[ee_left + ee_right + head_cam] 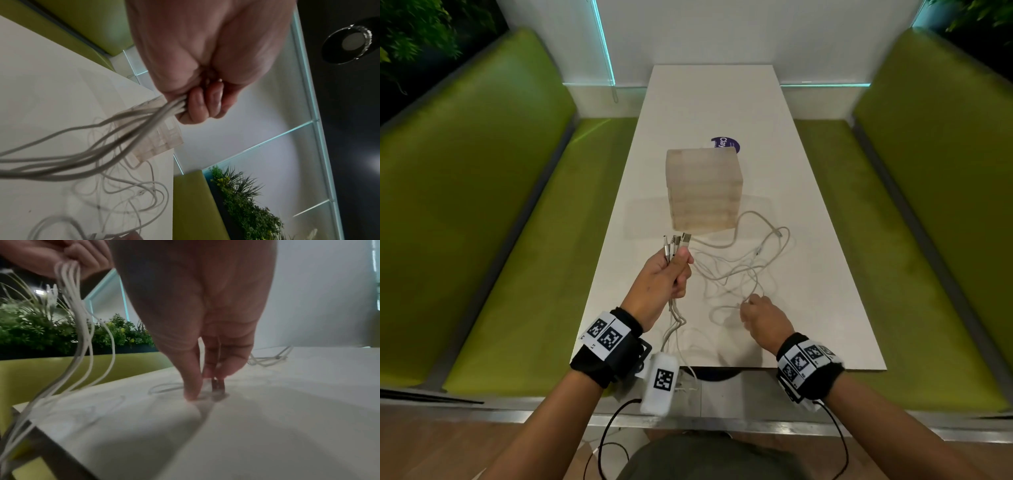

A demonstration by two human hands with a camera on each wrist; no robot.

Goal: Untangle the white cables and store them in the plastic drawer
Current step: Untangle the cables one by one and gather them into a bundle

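My left hand (pixel 666 275) grips the gathered plug ends of the thin white cables (pixel 739 270), separating them; my right hand (pixel 763 317) pinches a metal plug (pixel 218 384) off the white desk (pixel 825 274). Translucent plastic drawer unit (pixel 703 190) at 12 o'clock, closed.

Head view downward over table (pixel 722 102); wrist views close.

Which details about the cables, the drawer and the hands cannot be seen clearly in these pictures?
- Head view: the drawer unit is blurred; whether any drawer is open cannot be told.
- Head view: the cables overlap, so their number and knots are unclear.
- Right wrist view: the right hand hides most of the metal plug at its fingertips.
- Left wrist view: the left hand covers the plug ends.
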